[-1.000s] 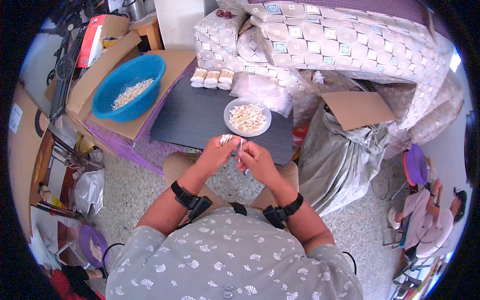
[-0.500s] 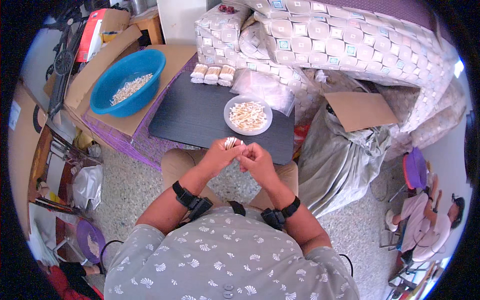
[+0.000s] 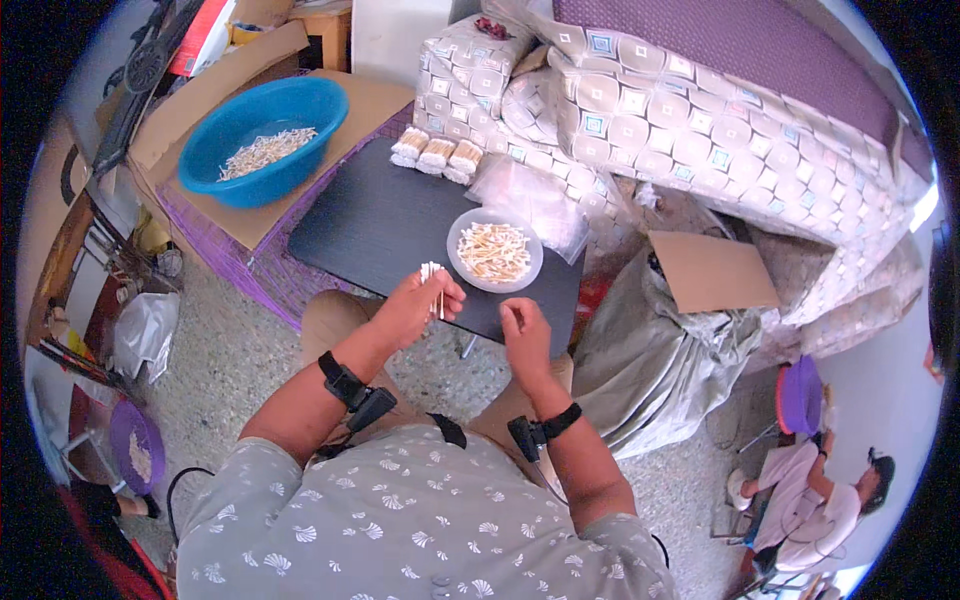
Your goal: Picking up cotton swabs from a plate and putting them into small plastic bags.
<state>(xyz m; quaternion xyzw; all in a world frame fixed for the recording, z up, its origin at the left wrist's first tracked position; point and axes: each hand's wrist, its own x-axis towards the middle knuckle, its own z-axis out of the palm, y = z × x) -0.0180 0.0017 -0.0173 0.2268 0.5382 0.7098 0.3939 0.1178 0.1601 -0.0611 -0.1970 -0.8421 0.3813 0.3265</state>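
My left hand (image 3: 420, 306) is closed around a small bunch of cotton swabs (image 3: 430, 270), whose white tips stick up above the fingers; one swab hangs lower beside the fingertips. To its right, my right hand (image 3: 525, 335) hovers at the near edge of the black table (image 3: 355, 225), its fingers curled in and nothing visible between them. Just beyond both hands stands a round whitish bowl (image 3: 457, 262) heaped with loose cotton swabs (image 3: 493, 250). Several bundled packs of swabs (image 3: 436, 155) sit at the table's far edge, beside clear plastic bags (image 3: 530, 200).
A blue basin (image 3: 205, 170) holding more swabs rests on cardboard (image 3: 260, 225) at the left. Patterned wrapped bundles (image 3: 690, 110) line the back. A grey sack (image 3: 640, 350) with a cardboard sheet (image 3: 710, 270) stands at right. Another person (image 3: 810, 500) sits far right.
My hands have come apart: the left moved left with the swabs, the right moved slightly right and away from it. The whole view has shifted and turned a little.
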